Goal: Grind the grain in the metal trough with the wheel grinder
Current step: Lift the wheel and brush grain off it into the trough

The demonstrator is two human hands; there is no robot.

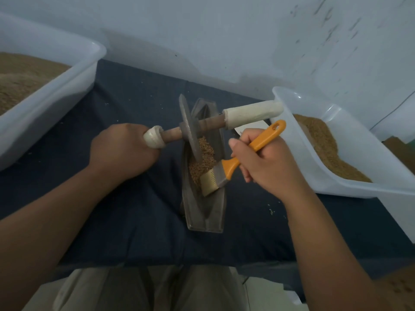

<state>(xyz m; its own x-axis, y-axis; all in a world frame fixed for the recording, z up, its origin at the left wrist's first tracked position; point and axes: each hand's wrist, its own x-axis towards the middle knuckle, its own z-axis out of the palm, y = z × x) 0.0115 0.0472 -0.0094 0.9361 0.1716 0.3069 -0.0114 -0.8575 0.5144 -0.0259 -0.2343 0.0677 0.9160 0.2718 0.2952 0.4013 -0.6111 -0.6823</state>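
A narrow metal trough (197,212) lies lengthwise on the dark cloth, with brown grain (203,160) piled in its middle. The wheel grinder (189,129) stands on edge in the trough, its disc in the grain and its axle tilted up to the right. My left hand (119,151) grips the cloth-wrapped left handle. The right handle (251,114), also cloth-wrapped, is free. My right hand (267,162) holds an orange-handled brush (229,167), whose bristles touch the grain and the trough's right wall.
A large white plastic tub (56,90) of brown grain stands at the left. A second white tub (350,167) with grain sits at the right, close to the free handle. A pale wall runs behind. Stray grains dot the dark cloth (134,221).
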